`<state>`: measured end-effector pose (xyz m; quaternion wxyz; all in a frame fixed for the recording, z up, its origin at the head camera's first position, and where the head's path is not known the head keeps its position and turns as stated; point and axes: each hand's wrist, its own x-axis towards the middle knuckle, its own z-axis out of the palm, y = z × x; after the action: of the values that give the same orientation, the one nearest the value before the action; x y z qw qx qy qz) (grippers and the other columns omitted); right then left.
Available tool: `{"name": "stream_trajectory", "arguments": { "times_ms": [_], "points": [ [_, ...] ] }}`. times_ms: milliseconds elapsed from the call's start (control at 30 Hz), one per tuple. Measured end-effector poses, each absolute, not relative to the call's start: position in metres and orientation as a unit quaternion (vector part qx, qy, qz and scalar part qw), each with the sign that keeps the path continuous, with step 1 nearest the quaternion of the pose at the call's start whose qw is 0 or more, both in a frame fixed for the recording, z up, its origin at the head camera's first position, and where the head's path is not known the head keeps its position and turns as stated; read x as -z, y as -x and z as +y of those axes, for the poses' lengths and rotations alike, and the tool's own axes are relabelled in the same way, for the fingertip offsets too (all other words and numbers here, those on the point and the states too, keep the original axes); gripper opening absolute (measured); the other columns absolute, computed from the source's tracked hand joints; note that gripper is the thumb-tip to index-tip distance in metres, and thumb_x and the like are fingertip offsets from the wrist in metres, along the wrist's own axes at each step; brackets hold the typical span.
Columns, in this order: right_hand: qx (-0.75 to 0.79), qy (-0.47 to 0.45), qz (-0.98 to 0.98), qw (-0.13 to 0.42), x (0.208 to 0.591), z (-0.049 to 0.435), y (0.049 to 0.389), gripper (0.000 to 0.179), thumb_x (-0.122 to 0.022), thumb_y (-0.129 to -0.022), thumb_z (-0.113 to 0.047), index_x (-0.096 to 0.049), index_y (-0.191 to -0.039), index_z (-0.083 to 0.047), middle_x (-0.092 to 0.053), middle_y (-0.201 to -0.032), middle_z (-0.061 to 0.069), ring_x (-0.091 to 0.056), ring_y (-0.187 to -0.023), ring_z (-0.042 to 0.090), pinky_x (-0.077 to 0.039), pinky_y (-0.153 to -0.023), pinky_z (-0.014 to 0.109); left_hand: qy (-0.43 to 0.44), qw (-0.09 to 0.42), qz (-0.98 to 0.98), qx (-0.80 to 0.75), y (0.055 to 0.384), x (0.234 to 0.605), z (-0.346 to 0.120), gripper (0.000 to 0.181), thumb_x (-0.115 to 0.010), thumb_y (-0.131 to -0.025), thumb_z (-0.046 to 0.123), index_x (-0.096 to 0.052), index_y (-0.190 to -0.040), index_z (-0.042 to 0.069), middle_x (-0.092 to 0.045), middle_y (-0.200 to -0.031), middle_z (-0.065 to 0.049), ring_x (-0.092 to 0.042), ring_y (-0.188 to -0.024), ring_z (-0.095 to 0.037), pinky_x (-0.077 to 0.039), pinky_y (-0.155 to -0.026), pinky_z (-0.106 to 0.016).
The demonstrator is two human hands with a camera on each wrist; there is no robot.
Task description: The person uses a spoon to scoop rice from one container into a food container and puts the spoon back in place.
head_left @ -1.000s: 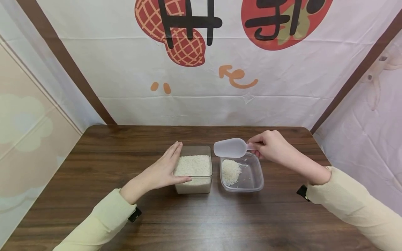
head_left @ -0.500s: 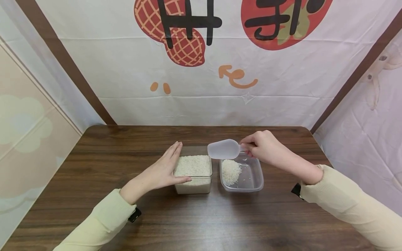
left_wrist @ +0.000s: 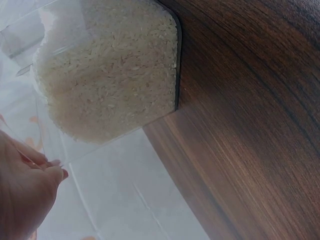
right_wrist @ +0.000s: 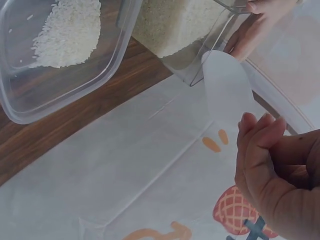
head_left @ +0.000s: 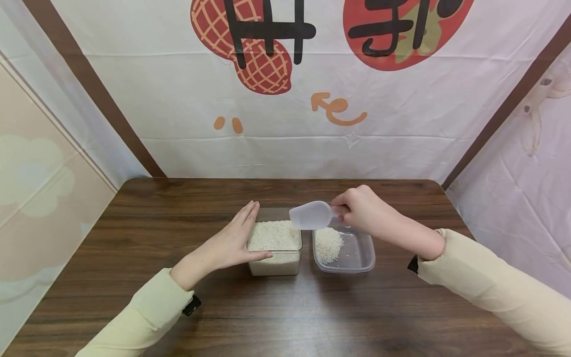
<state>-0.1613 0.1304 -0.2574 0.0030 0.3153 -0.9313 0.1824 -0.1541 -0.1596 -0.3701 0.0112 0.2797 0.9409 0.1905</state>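
My left hand (head_left: 229, 246) rests along the left side of a clear square container (head_left: 274, 267) filled with white rice (left_wrist: 110, 75). Its fingers are extended, and the thumb reaches over the front rim. My right hand (head_left: 368, 210) pinches the handle of a translucent white scoop (head_left: 311, 215), and no rice shows in it. The scoop's tip points left and overlaps the rice container's right rear rim in the head view. Under the right hand is a shallow clear plastic box (head_left: 357, 268) with a small heap of rice (head_left: 327, 244) at its left side.
Both containers stand side by side on a dark wood-grain table (head_left: 178, 312), with a narrow gap between them. Behind the table's back edge hangs a white printed cloth (head_left: 285, 153), with further cloth on both sides.
My right hand has moved left with the scoop, from above the shallow box towards the rice container. The left hand and both containers have stayed in place.
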Motion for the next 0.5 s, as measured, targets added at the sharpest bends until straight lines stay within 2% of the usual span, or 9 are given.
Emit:
{"name": "stream_trajectory", "arguments": {
  "times_ms": [100, 267, 500],
  "points": [
    [-0.169, -0.332, -0.928, 0.012, 0.255, 0.125, 0.161, 0.033, -0.042, -0.066, 0.014, -0.036, -0.052, -0.015, -0.023, -0.054, -0.009, -0.025, -0.053, 0.007, -0.021, -0.049, 0.019, -0.279, 0.013, 0.941, -0.19, 0.154, 0.37, -0.159, 0.112, -0.052, -0.074, 0.071, -0.007, -0.143, -0.006, -0.006, -0.151, -0.017, -0.006, -0.138, -0.027, -0.021, -0.108, -0.042],
    [-0.145, -0.348, -0.926, 0.03, 0.251, 0.116, 0.16, 0.039, -0.045, -0.07, 0.014, -0.029, -0.051, -0.016, -0.019, -0.054, -0.008, -0.022, -0.054, 0.008, -0.018, -0.049, 0.02, -0.277, 0.012, 0.942, -0.189, 0.154, 0.37, -0.159, 0.113, -0.052, -0.074, 0.071, -0.007, -0.143, -0.006, -0.006, -0.151, -0.018, -0.006, -0.138, -0.027, -0.021, -0.108, -0.042],
    [-0.117, -0.337, -0.934, 0.012, 0.245, 0.105, 0.159, 0.044, -0.046, -0.064, 0.015, -0.019, -0.053, -0.017, -0.013, -0.057, -0.006, -0.017, -0.055, 0.009, -0.014, -0.05, 0.021, -0.279, 0.01, 0.942, -0.189, 0.155, 0.369, -0.159, 0.112, -0.054, -0.074, 0.069, -0.008, -0.143, -0.006, -0.006, -0.15, -0.018, -0.007, -0.138, -0.028, -0.022, -0.107, -0.043]
  ]
}}
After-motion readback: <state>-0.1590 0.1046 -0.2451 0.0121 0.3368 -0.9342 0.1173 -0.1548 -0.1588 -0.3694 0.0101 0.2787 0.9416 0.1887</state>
